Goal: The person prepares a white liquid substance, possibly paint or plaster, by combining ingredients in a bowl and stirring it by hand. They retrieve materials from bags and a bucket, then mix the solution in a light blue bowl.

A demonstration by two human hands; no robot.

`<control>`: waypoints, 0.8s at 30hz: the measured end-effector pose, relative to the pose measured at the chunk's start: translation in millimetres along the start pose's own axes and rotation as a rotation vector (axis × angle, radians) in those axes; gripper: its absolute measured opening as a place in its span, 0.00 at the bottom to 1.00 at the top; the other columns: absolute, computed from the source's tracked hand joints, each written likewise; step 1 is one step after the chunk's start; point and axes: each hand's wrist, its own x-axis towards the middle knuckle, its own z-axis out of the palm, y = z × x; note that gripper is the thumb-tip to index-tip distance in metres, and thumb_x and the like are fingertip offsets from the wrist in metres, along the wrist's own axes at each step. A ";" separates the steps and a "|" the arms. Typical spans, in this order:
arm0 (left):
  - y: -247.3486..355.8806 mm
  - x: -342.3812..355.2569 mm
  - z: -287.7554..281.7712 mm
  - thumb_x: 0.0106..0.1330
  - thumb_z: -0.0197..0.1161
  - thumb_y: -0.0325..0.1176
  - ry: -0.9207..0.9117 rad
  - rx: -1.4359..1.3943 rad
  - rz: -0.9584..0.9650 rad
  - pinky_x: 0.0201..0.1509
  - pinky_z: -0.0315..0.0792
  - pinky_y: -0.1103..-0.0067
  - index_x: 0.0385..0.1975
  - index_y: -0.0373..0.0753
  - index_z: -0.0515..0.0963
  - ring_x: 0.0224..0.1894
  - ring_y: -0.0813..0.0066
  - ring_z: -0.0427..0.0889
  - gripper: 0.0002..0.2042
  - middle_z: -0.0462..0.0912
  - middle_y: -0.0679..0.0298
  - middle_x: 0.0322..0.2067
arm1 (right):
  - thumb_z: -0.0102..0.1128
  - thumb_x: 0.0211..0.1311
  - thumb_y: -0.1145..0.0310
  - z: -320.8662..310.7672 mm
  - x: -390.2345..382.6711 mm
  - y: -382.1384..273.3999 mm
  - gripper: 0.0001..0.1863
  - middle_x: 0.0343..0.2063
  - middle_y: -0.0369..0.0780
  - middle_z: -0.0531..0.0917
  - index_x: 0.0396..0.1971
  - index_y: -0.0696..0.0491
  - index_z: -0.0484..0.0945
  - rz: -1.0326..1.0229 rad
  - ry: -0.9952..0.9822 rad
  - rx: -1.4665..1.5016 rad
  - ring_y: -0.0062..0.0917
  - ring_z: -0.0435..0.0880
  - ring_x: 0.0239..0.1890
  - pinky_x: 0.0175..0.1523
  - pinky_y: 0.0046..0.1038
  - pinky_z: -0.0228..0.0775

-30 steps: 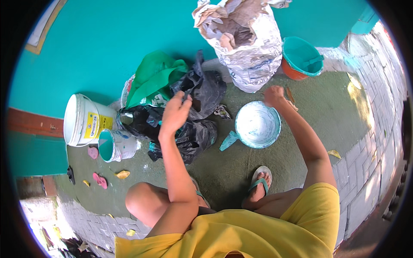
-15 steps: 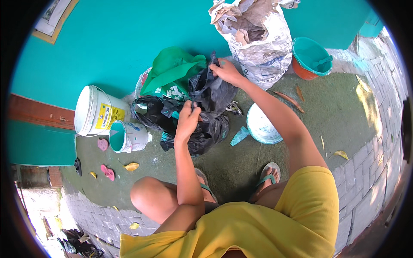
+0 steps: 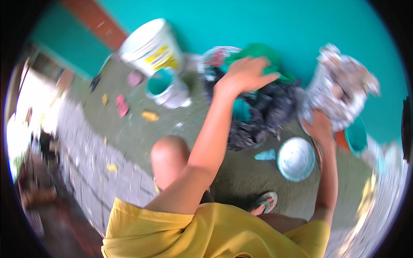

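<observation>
Beyond our fingers stands the teal wall [image 3: 266,21], and under everything lies the grey concrete floor [image 3: 142,133]. Our left hand [image 3: 245,75] is stretched out flat over the heap of black plastic bags [image 3: 262,112], fingers spread and loose, closed on nothing; just past its fingertips a green cloth [image 3: 262,53] lies on top of the heap. Our right hand [image 3: 320,127] is pressed against the foot of the crumpled grey-white sack [image 3: 340,90], to the right of the left hand's reach. The frame is blurred, so we cannot tell whether those fingers pinch the sack or only rest on it.

We judge the work in hand to be sorting this pile. To do it well, we would keep the sack steadied with the right hand and bring the left down onto one piece only, the green cloth, so the loose bags beneath do not drag along.

Left of the left hand a white paint bucket [image 3: 148,45] tilts, bearing a yellow rectangular label on its side; below it stands a smaller tin [image 3: 165,88], teal inside. Just below the right hand lies a round paint-smeared lid [image 3: 296,159], a small teal scrap [image 3: 265,155] to its left.
</observation>
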 end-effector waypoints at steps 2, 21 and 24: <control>-5.1 27.6 -56.5 0.60 0.55 0.60 -0.071 -0.031 -0.041 0.43 0.74 0.74 0.49 0.39 0.75 0.39 0.67 0.81 0.30 0.83 0.59 0.37 | 0.64 0.48 0.64 -35.4 -6.8 -22.8 0.15 0.30 0.49 0.81 0.34 0.57 0.77 0.036 -0.104 -0.107 0.44 0.80 0.38 0.45 0.40 0.69; -169.4 -364.4 -34.6 0.55 0.64 0.41 -1.301 0.262 -0.638 0.53 0.69 0.62 0.55 0.44 0.70 0.50 0.56 0.77 0.26 0.78 0.53 0.47 | 0.61 0.52 0.73 -56.2 43.2 -86.2 0.05 0.23 0.37 0.81 0.27 0.58 0.77 -0.502 -0.839 0.779 0.21 0.80 0.28 0.38 0.24 0.71; -64.3 -462.0 -9.5 0.53 0.69 0.46 -1.490 -0.080 -0.575 0.59 0.65 0.65 0.59 0.41 0.66 0.56 0.59 0.73 0.34 0.74 0.54 0.54 | 0.64 0.53 0.72 -31.3 37.3 -82.3 0.06 0.24 0.36 0.80 0.27 0.57 0.76 -0.527 -1.028 0.842 0.20 0.80 0.29 0.38 0.25 0.72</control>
